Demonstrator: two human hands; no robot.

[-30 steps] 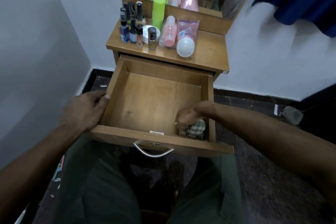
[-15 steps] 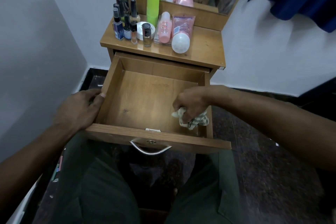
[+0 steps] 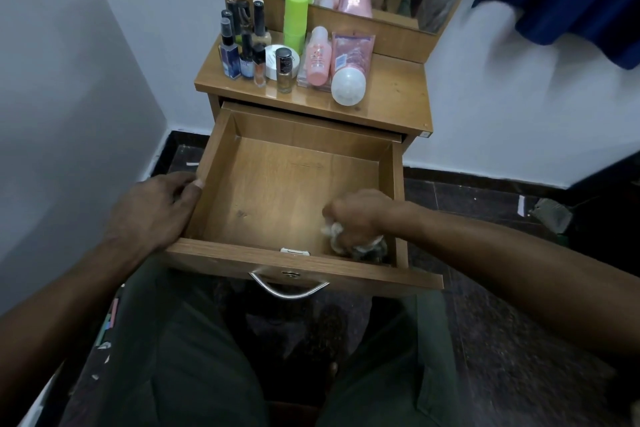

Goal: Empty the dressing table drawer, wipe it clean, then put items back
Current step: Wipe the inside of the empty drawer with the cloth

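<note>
Inside the drawer (image 3: 277, 191), at its front right corner, a crumpled pale cloth (image 3: 337, 234) lies bunched under the right hand (image 3: 356, 215), fingers curled round it and pressing it to the wooden floor. Cloth looks soft, light, limp: best gripped as a wad in the fist, as it is here; loose ends poke out below the knuckles toward the drawer's front wall. Drawer is pulled out, nothing else showing in it, floor bare wood with a small dark mark left of centre. Left hand (image 3: 156, 208) grips the drawer's left wall near the front, thumb on the rim and the other fingers curled on the outer face, likely steadying it; drawer looks stiff and boxy, and could slide on its runners if pushed hard. Metal handle (image 3: 289, 284) on the drawer's front face, untouched. Behind the drawer, on the tabletop (image 3: 391, 90), the removed items stand: small bottles (image 3: 242, 48), green tube (image 3: 295, 21), white jar (image 3: 273, 61), pink bottle (image 3: 318, 57), pink tube (image 3: 349, 69) with white cap. The glass ones are probably fragile and slick; take by the body, upright. Judged step: wiping, refill not yet begun.
</note>
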